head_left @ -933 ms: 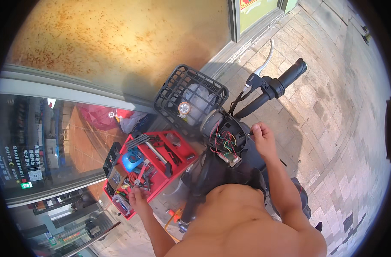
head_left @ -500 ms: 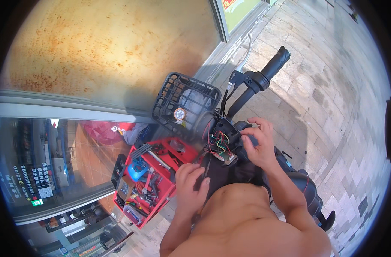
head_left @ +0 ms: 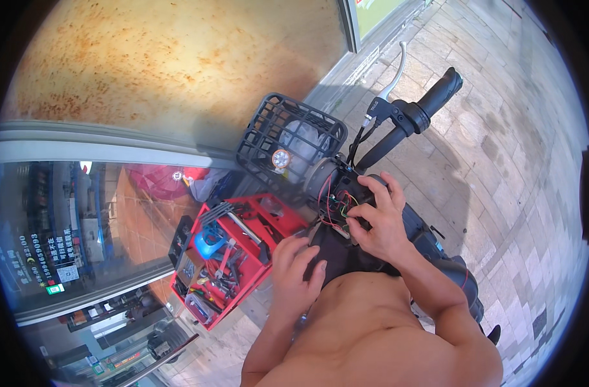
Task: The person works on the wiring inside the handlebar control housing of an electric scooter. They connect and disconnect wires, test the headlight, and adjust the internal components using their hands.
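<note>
An electric bike's front housing is opened up in front of me, with thin red, yellow and green wires (head_left: 343, 205) bunched inside it. Over its right side is my right hand (head_left: 379, 219); its thumb and forefinger pinch closely at the wires, while its other fingers reach the housing's edge. My left hand (head_left: 293, 274) hovers left of the housing, fingers loosely bent and thumb apart, holding nothing. Beyond the wires, the black handlebar grip (head_left: 440, 97) and silver brake lever (head_left: 395, 72) stick out to the far right.
A black basket (head_left: 259, 132) holding a clear plastic bag is on the bike's front, with a round lamp (head_left: 281, 158) beside it. On the left stands a red toolbox (head_left: 252, 278) full of hand tools and a blue object (head_left: 210, 241). Glass shop panels border the left.
My right hand has moved left and inward from the housing's edge onto the wires. My left hand has shifted slightly right. The bike's front appears shifted right and its handlebar sits farther right.
</note>
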A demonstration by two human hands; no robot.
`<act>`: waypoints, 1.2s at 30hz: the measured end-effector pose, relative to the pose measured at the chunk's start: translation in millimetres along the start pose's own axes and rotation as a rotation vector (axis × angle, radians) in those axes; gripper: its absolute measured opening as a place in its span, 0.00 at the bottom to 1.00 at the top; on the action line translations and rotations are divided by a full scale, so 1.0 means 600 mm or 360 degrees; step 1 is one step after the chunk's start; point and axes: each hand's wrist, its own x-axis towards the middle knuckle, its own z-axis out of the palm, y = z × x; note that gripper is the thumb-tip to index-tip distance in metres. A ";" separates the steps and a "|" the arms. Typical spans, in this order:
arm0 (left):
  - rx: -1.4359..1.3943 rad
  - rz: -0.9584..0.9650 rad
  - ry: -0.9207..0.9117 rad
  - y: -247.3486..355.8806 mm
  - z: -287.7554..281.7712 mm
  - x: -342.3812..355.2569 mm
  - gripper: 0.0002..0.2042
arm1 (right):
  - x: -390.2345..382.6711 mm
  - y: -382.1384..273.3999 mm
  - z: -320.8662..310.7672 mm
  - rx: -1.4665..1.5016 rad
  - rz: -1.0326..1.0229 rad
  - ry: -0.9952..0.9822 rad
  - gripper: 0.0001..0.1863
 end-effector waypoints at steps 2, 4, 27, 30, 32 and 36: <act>-0.0004 0.0008 -0.0004 -0.001 0.000 0.001 0.16 | -0.005 -0.001 0.000 0.0015 0.0028 0.0015 0.08; 0.0000 0.0022 -0.0008 -0.003 -0.001 0.001 0.16 | -0.009 0.001 -0.001 0.0029 0.0046 0.0037 0.09; -0.0035 0.0158 -0.0066 0.012 -0.002 0.053 0.13 | -0.044 0.012 0.001 0.0225 -0.0009 0.0024 0.11; -0.0012 0.0222 -0.0103 0.015 0.016 0.087 0.13 | -0.042 0.012 -0.001 0.0247 -0.0013 0.0013 0.12; 0.0006 0.0249 -0.0134 0.014 0.030 0.100 0.13 | -0.044 0.013 0.000 0.0265 -0.0004 0.0013 0.12; 0.0061 0.0311 -0.0172 0.004 0.050 0.110 0.13 | -0.046 0.011 0.001 0.0238 0.0007 0.0009 0.12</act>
